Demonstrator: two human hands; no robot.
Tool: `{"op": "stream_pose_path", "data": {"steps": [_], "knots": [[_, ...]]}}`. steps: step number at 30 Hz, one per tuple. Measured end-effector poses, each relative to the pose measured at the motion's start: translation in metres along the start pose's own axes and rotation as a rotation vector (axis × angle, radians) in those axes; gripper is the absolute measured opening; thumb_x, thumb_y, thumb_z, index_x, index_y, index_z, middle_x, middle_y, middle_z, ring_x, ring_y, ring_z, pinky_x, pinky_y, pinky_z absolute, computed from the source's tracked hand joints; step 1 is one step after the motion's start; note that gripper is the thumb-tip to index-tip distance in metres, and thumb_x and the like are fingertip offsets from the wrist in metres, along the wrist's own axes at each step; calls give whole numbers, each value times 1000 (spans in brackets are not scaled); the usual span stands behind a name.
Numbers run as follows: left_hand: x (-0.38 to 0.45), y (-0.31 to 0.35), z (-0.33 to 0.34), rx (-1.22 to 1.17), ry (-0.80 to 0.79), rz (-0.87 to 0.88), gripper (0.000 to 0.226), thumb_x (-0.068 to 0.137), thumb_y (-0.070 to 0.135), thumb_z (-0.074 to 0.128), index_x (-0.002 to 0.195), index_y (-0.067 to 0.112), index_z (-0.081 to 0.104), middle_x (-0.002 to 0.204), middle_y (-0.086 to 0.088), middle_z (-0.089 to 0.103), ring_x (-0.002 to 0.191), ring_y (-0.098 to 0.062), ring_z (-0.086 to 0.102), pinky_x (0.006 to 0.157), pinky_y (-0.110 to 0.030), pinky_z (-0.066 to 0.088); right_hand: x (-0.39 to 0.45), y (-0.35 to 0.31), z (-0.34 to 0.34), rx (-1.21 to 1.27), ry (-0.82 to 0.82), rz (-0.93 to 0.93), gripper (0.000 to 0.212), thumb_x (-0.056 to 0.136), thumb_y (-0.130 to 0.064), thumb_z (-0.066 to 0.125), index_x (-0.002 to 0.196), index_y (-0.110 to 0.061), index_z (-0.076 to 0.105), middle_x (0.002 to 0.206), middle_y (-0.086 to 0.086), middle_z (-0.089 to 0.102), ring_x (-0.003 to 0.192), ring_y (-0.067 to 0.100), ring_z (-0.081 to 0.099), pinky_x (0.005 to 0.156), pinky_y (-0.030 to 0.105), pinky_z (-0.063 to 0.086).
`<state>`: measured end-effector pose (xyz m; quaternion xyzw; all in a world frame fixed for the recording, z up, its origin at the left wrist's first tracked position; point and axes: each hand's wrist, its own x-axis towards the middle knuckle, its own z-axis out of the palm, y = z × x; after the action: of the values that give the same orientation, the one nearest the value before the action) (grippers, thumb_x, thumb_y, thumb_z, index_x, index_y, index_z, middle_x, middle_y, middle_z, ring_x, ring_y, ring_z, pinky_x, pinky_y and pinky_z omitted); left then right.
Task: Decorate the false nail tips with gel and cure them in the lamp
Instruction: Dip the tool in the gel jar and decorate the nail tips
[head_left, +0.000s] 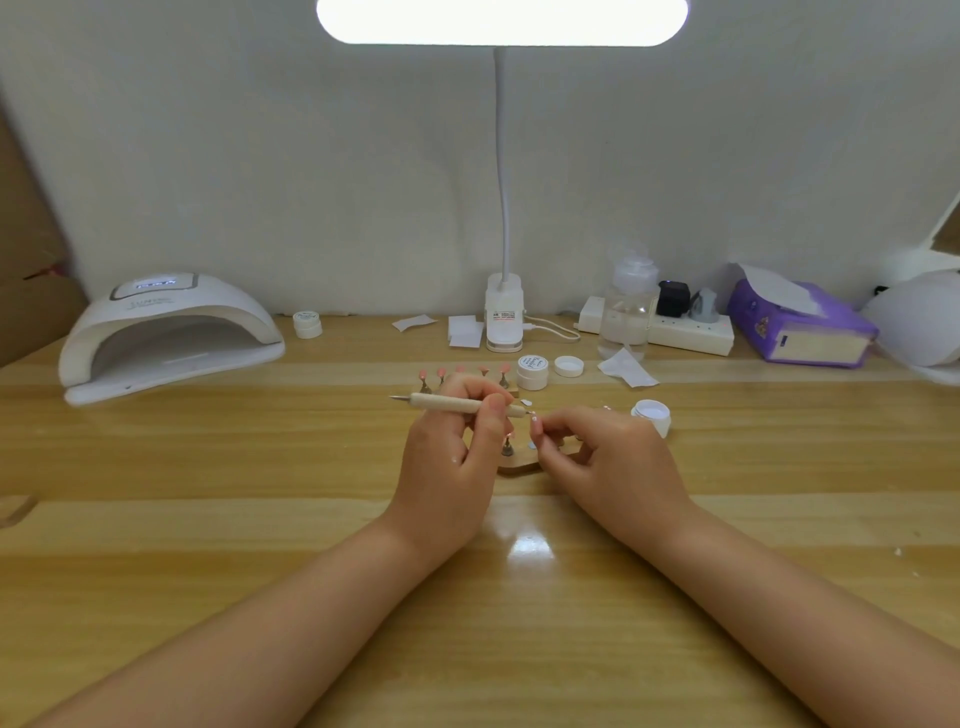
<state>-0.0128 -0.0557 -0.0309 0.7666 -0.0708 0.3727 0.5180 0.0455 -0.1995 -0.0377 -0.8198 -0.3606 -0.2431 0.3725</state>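
My left hand (457, 441) grips a cream dotting tool (447, 401) that lies level, its right tip touching a pink false nail tip (536, 426). My right hand (608, 457) pinches that nail tip between thumb and fingers. Under both hands lies a wooden nail holder (519, 464); most of it is hidden. A second holder with several pink tips (431, 375) stands just behind my left hand. The white curing lamp (166, 338) sits at the far left, its opening facing me. An open gel pot (652, 414) stands right of my right hand.
A closed gel jar (532, 371) and a loose lid (569, 366) stand behind the hands. Another small jar (307, 324) sits by the lamp. A clip desk light (503, 317), clear bottle (626, 312), power strip (691, 332), purple tissue pack (800, 325) and paper scraps line the wall.
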Motion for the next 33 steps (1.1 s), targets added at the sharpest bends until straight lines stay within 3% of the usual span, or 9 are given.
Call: {"op": "stream_pose_path", "data": {"steps": [11,20,24,33], "knots": [[1,-1,-1,6,24,64,11,88,37,42,86,35,53,86,6,60,76,-11,60,69,-32,51,1,1,0,12,10,20,7,85,-20,67,85,-17,74,76,-7,71,54,-12,42,61,26,46],[1,-2,0,-35,28,61,11,87,32,43,91,28,52,85,17,61,75,-12,62,70,-38,54,1,1,0,12,23,5,6,85,-18,68,86,-16,74,76,-8,71,53,-11,47,61,17,38],[0,-1,0,-22,4,59,12,87,34,43,89,28,53,88,11,59,72,-5,62,66,-35,54,1,1,0,14,22,0,6,85,-18,68,86,-17,73,77,-8,71,52,-12,45,63,18,38],[0,2,0,4,-9,59,13,85,35,42,86,30,54,84,6,58,73,-11,63,64,-35,54,0,2,0,-14,16,-33,7,85,-18,68,87,-16,74,77,-8,71,53,-15,39,62,18,37]]}}
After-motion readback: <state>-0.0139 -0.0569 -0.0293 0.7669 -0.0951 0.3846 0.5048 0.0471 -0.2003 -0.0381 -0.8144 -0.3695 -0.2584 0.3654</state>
